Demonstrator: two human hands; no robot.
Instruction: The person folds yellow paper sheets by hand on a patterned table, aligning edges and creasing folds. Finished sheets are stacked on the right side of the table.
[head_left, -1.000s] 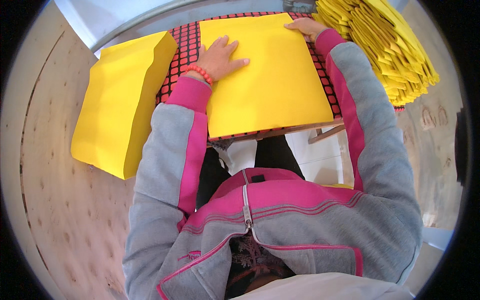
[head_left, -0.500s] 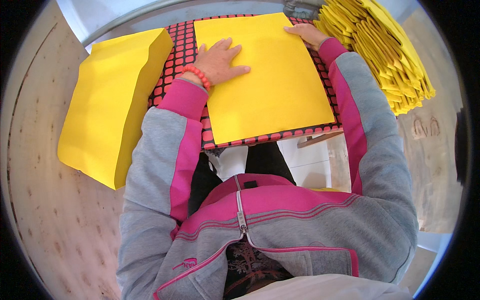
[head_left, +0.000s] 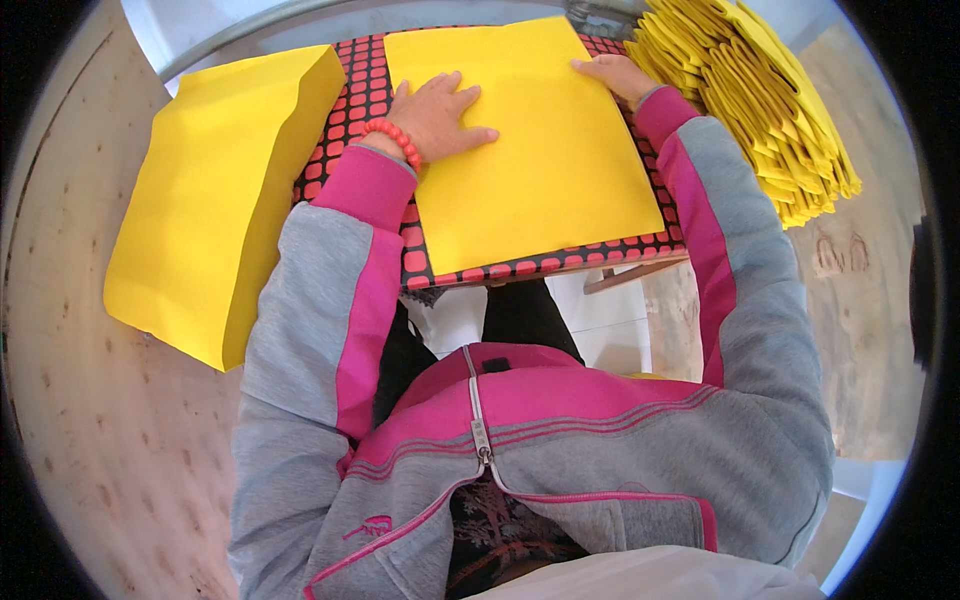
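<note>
A yellow sheet (head_left: 545, 170), which looks like felt or non-woven cloth, lies before me on a small table with a red-and-black checked cover (head_left: 350, 110). My left hand (head_left: 437, 118), a red bead bracelet on its wrist, rests flat across the sheet's left half with fingers spread. At the sheet's upper right edge is my right hand (head_left: 617, 76), its thumb on top; the other fingers are partly hidden and seem closed around the edge.
To the left, a thick stack of yellow sheets (head_left: 205, 200) sits on a wooden board (head_left: 90, 430). A tall pile of folded yellow pieces (head_left: 765, 120) stands at the far right, close to my right forearm. Behind the table runs a grey curved rail (head_left: 290, 30).
The sheet's far edge has risen slightly in the picture. Both hands keep nearly the same places on it, and the whole view has shifted a little.
</note>
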